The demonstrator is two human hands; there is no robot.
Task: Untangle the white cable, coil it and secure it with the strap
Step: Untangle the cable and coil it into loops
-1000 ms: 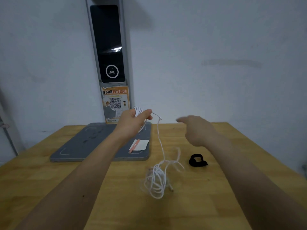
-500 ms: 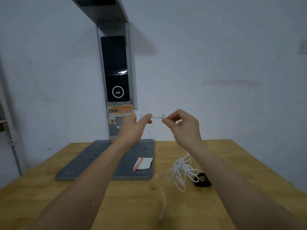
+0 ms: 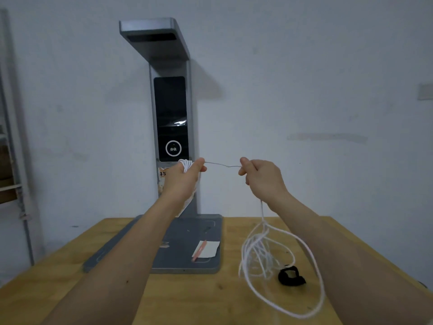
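**Cable stretched between two raised hands**

Both hands are lifted above the wooden table. The left hand is clenched around several wound turns of the thin white cable, which show as a small bundle at its 12 o'clock edge, with thumb and forefinger nipping the strand where it leaves. A short span of cable runs from there toward 3 o'clock to the right hand, whose thumb and curled fingers pinch it. Below the right wrist the cable drops toward 6 o'clock into loose, tangled loops over the tabletop.

The small black strap lies curled on the table just beside those loops, at their 3 o'clock side.

Behind the hands stands a grey metal stand with a dark screen showing a white ring icon; its flat base carries a white card with a pink stripe. An orange label peeks out by the left hand, its writing too hidden to read.
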